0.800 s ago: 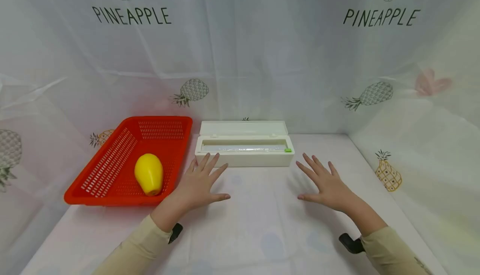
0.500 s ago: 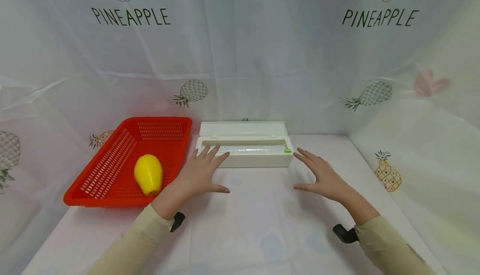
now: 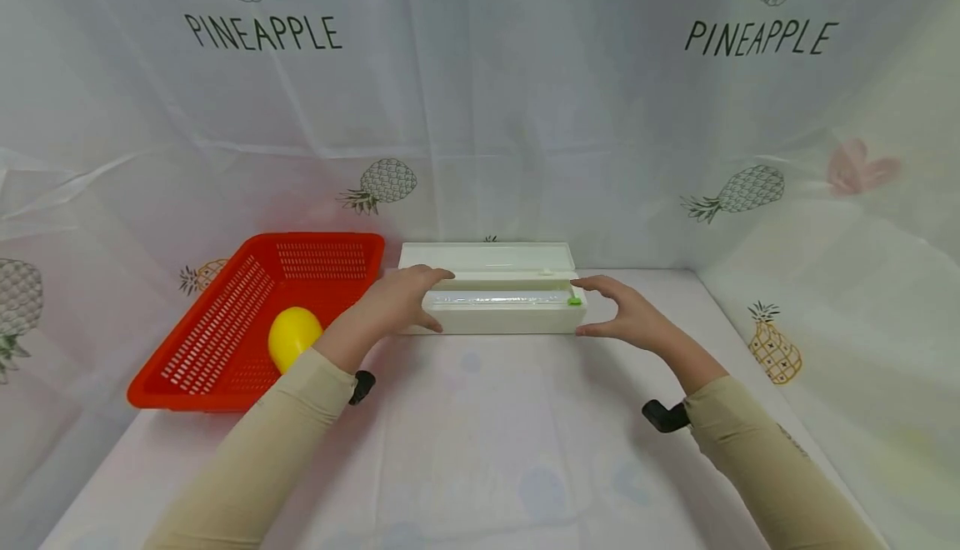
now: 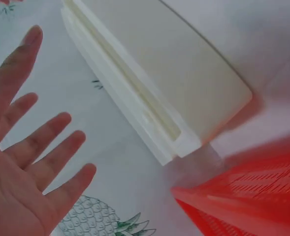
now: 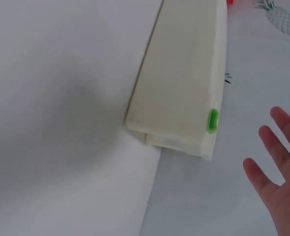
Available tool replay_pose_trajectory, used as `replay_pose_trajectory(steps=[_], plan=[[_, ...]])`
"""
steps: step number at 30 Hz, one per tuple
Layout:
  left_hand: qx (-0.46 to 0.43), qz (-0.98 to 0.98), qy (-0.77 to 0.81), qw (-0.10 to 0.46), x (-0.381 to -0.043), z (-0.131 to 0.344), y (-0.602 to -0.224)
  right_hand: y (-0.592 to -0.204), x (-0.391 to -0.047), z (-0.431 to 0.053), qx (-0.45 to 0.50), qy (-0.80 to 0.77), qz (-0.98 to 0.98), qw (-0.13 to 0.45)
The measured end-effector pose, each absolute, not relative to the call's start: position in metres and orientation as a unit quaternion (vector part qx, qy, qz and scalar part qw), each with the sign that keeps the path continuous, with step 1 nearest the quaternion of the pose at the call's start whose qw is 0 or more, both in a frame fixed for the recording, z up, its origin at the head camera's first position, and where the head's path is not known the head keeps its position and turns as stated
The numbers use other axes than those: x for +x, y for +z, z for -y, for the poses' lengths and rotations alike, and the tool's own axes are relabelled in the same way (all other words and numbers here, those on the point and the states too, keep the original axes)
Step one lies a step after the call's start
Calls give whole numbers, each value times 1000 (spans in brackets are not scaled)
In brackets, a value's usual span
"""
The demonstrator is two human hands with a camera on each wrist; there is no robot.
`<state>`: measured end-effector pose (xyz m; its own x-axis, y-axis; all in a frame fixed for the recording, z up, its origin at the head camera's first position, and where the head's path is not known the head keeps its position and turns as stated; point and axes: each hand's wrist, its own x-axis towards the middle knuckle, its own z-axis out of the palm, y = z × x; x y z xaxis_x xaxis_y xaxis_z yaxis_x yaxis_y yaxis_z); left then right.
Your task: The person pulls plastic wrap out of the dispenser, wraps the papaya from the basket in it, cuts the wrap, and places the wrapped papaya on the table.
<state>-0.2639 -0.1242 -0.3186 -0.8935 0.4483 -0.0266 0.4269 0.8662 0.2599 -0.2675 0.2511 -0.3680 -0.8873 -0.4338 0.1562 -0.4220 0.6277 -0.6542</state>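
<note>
A white cling film dispenser (image 3: pixel 495 322) stands at the back of the table, its lid (image 3: pixel 487 257) raised. The film roll (image 3: pixel 498 297) shows in its opening, and a green slide cutter (image 3: pixel 574 301) sits at the right end. My left hand (image 3: pixel 397 300) overlaps the dispenser's left end in the head view, thumb and fingers spread apart; the left wrist view has its fingers (image 4: pixel 61 191) extended. At the right end, my right hand (image 3: pixel 630 313) has thumb and fingers parted around the corner. Neither hand holds anything.
A red plastic basket (image 3: pixel 322 238) stands left of the dispenser, with a yellow mango-like fruit (image 3: pixel 291 335) inside, partly hidden by my left forearm. A pineapple-print cloth (image 3: pixel 525 117) hangs behind and at both sides. The table (image 3: pixel 480 450) has a pale cover.
Both hands have moved forward to the dispenser's ends and turned, their spread fingers now bent into a wider C shape. The dispenser, basket and fruit have stayed in place.
</note>
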Motion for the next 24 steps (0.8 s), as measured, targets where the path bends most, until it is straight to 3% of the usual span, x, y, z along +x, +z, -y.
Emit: replay_pose_trajectory(steps=[13,24], plan=[[230,-962,105,105,-312,123,-316,-362,-318,-239,-284,-336,-896,66],[213,-962,83,150,-332,122,-320,-362,-351,-221,-247,-266,-924,119]])
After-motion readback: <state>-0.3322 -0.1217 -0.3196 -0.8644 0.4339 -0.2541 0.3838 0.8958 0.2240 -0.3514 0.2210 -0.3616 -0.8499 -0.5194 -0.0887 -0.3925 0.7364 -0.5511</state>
